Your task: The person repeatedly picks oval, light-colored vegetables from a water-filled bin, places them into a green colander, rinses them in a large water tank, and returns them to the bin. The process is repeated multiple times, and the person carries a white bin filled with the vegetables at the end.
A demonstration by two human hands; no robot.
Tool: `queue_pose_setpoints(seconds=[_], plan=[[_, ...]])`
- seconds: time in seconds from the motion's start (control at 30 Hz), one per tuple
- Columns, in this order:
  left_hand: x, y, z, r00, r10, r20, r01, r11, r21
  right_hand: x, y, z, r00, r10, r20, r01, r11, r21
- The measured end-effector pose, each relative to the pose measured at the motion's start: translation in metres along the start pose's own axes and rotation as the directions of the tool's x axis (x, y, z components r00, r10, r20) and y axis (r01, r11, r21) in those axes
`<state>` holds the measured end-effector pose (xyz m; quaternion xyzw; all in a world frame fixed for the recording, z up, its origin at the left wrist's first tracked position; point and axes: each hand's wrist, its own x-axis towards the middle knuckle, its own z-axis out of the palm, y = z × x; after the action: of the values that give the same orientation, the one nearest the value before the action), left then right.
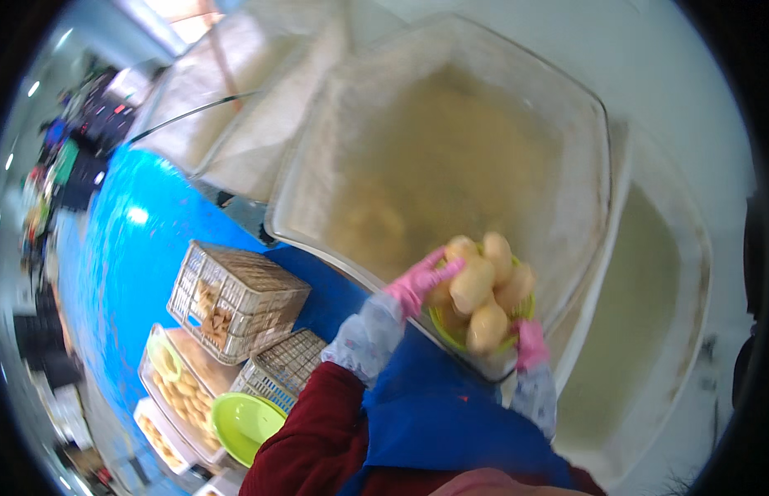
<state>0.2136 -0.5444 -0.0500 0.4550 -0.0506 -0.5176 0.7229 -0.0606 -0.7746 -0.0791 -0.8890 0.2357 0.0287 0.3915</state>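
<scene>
A yellow-green basket (443,335) heaped with pale, apparently peeled potatoes (473,285) is at the near edge of a large white tub (582,204). My left hand (418,285), in a pink glove, reaches over the basket's left side. Its fingers touch the potatoes on top; whether they grip one is not clear. At the basket's right side is my right hand (532,346), also pink-gloved, closed on the rim with its fingertips hidden. Murky, brownish water (458,167) fills much of the tub, so what lies beneath is blurred.
Another tub (632,310) of cloudy water stands at right; more tubs (248,124) stand upper left. On the blue floor (136,248) at left are stacked plastic crates (254,291), a green basin (245,425) and a bin of potatoes (183,397). A dark hose (192,113) crosses the upper-left tub.
</scene>
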Motion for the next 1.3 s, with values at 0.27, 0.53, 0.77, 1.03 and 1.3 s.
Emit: queue_pose_setpoints(seconds=[0.27, 0.53, 0.77, 1.03, 1.3], plan=[[-0.039, 0.015, 0.028, 0.996, 0.091, -0.005, -0.091, 0.994, -0.052, 0.046, 0.04, -0.007, 0.873, 0.477, 0.105, -0.478, 0.791, 0.383], [-0.064, -0.003, 0.064, 0.968, 0.242, -0.069, -0.242, 0.97, -0.003, 0.078, 0.071, -0.024, 0.929, 0.353, 0.111, -0.37, 0.876, 0.309], [-0.06, -0.037, 0.076, 0.933, 0.335, -0.136, -0.345, 0.937, -0.06, 0.127, 0.084, -0.037, 0.963, 0.245, 0.114, -0.266, 0.935, 0.234], [-0.081, -0.057, 0.091, 0.89, 0.362, -0.277, -0.39, 0.92, -0.05, 0.146, 0.089, -0.046, 0.965, 0.234, 0.122, -0.252, 0.953, 0.17], [-0.088, -0.054, 0.085, 0.856, 0.384, -0.345, -0.409, 0.913, 0.001, 0.156, 0.063, -0.057, 0.986, 0.131, 0.104, -0.141, 0.985, 0.095]])
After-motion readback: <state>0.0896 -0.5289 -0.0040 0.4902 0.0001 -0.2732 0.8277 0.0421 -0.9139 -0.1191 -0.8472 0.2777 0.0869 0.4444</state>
